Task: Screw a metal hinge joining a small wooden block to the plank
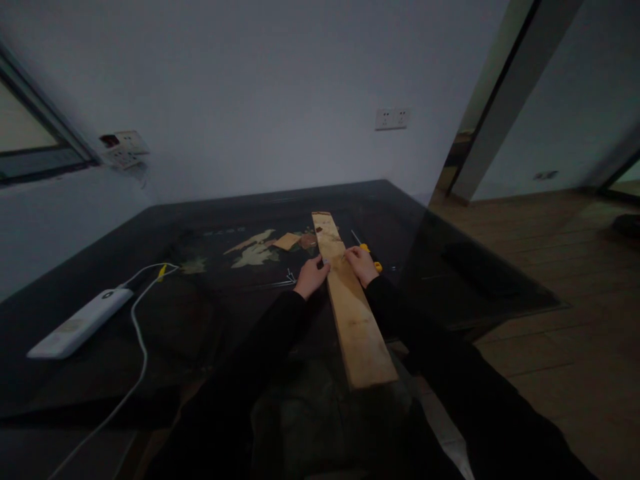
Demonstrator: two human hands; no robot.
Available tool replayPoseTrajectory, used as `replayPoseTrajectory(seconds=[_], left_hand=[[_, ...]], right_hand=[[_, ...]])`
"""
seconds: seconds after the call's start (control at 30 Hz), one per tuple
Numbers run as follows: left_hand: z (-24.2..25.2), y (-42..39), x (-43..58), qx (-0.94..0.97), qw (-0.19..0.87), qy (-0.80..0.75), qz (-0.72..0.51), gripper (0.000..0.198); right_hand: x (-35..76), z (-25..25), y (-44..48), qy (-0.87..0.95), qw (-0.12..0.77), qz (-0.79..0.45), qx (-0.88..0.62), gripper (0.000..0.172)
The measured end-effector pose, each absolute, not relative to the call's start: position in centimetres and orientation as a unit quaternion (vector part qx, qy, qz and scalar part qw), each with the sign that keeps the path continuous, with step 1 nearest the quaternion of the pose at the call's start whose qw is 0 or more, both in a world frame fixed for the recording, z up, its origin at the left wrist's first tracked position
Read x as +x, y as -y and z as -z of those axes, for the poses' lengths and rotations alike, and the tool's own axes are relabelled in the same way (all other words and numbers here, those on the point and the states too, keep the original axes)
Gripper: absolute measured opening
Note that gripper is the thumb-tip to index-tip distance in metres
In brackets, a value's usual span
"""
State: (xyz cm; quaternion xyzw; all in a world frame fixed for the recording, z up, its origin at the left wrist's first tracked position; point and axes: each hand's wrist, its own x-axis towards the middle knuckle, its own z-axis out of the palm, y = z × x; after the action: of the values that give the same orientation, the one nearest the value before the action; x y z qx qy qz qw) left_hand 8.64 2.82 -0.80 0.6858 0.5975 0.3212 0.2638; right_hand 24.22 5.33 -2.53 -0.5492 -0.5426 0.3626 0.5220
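Observation:
A long wooden board lies lengthwise in front of me, its near end sticking out past the table's front edge. My left hand is at the board's left edge, thumb and forefinger closed around something tiny and greyish that I cannot make out. On the right side of the board, my right hand pinches its fingertips together just above the wood; whatever they hold is too small to name. Several nails or screws lie left of my left hand. A screwdriver with a yellow and black handle is partly hidden behind my right hand.
The dark table bears a leaf and bird pattern. A square tan piece and a round brownish piece lie beyond my left hand. At the left rests a white power strip with a cable running off the front edge.

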Motion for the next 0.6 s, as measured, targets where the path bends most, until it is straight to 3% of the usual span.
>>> replayPoseTrajectory(seconds=[0.4, 0.6], left_hand=[[0.7, -3.1, 7.7, 0.556, 0.483, -0.556, -0.386, 0.033], [0.6, -2.8, 8.0, 0.535, 0.531, -0.514, -0.409, 0.034]], right_hand=[[24.5, 1.3, -5.3, 0.55, 0.534, -0.377, -0.52, 0.018], [23.2, 0.4, -5.2, 0.664, 0.521, -0.266, -0.466, 0.018]])
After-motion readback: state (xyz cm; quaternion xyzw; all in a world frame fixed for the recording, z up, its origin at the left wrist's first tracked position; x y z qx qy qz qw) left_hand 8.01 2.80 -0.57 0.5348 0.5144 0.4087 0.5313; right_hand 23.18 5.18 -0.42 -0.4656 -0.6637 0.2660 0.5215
